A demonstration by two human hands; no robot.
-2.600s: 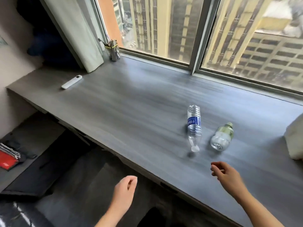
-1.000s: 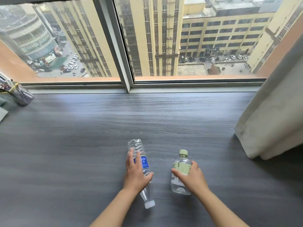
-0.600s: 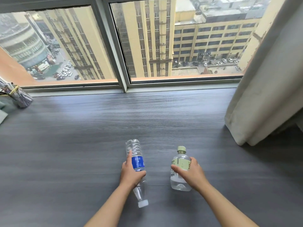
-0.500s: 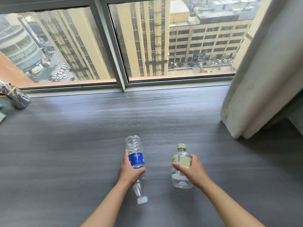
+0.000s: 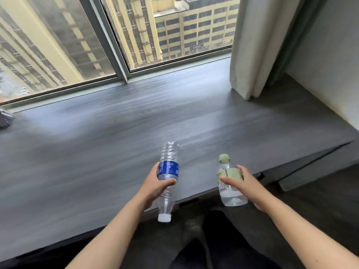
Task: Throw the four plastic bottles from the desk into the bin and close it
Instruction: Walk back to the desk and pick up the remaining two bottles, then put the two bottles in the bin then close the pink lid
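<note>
My left hand [image 5: 153, 188] grips a clear bottle with a blue label [image 5: 168, 169], held off the desk with its white cap pointing down toward me. A short clear bottle with a pale green label and cap [image 5: 228, 181] stands upright in my right hand [image 5: 242, 186], lifted past the desk's front edge. The grey wood-grain desk [image 5: 116, 136] lies under and behind both bottles. No bin is in view.
A window runs along the back of the desk. A pale curtain [image 5: 252, 45] hangs at the back right, with a wall beside it. At the far left edge sits a blurred pen holder [image 5: 4, 118]. Dark floor and my legs show below the desk edge.
Both hands closed on the lying bottles and lifted them off the desk, pulling them back toward me. The view has swung to the right.
</note>
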